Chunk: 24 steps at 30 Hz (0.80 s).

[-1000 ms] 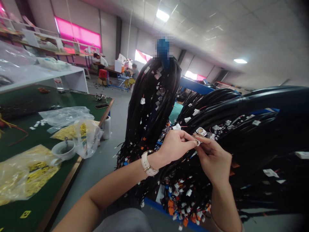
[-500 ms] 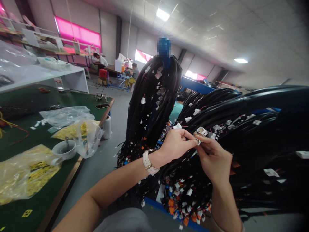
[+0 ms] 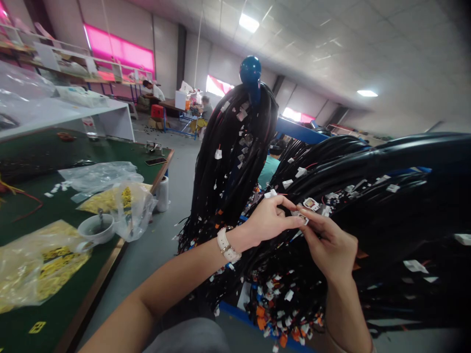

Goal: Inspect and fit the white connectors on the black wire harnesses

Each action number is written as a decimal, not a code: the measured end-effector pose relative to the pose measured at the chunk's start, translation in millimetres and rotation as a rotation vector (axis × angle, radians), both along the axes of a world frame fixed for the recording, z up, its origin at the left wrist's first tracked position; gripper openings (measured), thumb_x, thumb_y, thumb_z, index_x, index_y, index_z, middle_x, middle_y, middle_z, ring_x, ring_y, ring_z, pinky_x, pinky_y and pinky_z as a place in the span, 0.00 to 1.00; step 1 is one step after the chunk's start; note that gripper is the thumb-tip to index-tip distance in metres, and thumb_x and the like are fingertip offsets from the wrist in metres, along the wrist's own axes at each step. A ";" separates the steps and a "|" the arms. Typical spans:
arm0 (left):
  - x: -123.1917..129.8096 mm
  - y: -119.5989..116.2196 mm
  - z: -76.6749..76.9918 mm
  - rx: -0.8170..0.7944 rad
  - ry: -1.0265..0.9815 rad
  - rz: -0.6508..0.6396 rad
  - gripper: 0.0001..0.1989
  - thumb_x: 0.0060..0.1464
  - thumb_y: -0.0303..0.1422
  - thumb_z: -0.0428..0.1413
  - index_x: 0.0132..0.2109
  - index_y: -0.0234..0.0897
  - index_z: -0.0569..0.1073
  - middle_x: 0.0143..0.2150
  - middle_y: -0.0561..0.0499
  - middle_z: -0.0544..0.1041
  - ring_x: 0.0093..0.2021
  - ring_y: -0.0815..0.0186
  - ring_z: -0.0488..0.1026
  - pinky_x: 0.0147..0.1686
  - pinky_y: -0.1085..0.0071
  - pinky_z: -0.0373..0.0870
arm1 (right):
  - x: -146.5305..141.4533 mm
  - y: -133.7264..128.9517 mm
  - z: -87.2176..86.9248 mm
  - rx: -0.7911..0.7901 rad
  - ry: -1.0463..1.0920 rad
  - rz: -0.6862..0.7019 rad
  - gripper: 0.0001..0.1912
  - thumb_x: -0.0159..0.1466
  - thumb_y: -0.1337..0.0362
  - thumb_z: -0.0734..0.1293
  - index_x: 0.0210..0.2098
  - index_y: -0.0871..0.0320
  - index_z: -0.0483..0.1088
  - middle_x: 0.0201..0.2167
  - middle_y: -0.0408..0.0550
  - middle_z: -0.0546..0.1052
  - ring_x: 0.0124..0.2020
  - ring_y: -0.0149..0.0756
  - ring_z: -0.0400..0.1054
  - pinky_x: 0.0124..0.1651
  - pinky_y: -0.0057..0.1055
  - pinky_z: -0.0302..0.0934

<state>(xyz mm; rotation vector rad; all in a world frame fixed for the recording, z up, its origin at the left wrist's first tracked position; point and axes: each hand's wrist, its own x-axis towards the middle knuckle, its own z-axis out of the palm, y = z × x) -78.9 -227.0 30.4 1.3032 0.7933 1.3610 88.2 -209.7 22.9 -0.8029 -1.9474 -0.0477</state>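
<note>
Both my hands meet in front of a hanging mass of black cable harnesses [image 3: 235, 152]. A small white connector [image 3: 303, 219] is between their fingertips. My left hand [image 3: 267, 223], with a white watch on the wrist, is closed at it, thumb tip against its left side. My right hand [image 3: 333, 242] pinches the same connector between thumb and fingers from the right. Just above the right fingertips is another white connector [image 3: 311, 203] with a yellowish inside; whether the fingers touch it I cannot tell. The wire behind the held connector is mostly hidden by my fingers.
A blue rack post with a ball top [image 3: 250, 70] bears the harnesses. On the left, a green table [image 3: 77, 196] holds bags of yellow parts [image 3: 55, 264], a white cup [image 3: 96, 228] and a phone [image 3: 156, 161]. A person in teal [image 3: 270, 169] is behind the cables.
My left finger and thumb have parted slightly at the connector, showing more of it. Both hands have shifted a little to the right and down.
</note>
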 end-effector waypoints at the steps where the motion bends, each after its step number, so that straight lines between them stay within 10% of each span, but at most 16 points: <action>1: 0.6 1.0 0.1 0.002 -0.012 0.001 0.16 0.44 0.38 0.65 0.36 0.35 0.69 0.17 0.64 0.57 0.18 0.77 0.50 0.19 0.74 0.44 | -0.1 0.9 -0.7 0.010 -0.001 -0.007 0.16 0.59 0.69 0.70 0.46 0.50 0.74 0.43 0.43 0.80 0.37 0.37 0.77 0.38 0.30 0.72; 17: 0.2 11.5 -6.3 -0.049 -0.024 -0.049 0.17 0.43 0.38 0.66 0.38 0.32 0.73 0.19 0.62 0.61 0.19 0.77 0.51 0.19 0.75 0.44 | 3.7 5.9 -4.0 -0.055 0.033 0.018 0.16 0.58 0.70 0.71 0.46 0.50 0.75 0.43 0.43 0.80 0.34 0.32 0.76 0.37 0.26 0.70; 24: -3.7 8.1 -37.1 0.002 0.044 0.161 0.12 0.49 0.38 0.61 0.35 0.33 0.72 0.19 0.61 0.61 0.20 0.75 0.54 0.22 0.75 0.50 | 7.6 7.8 -4.5 -0.334 0.646 0.261 0.12 0.53 0.69 0.74 0.38 0.54 0.76 0.37 0.45 0.81 0.26 0.29 0.73 0.29 0.26 0.68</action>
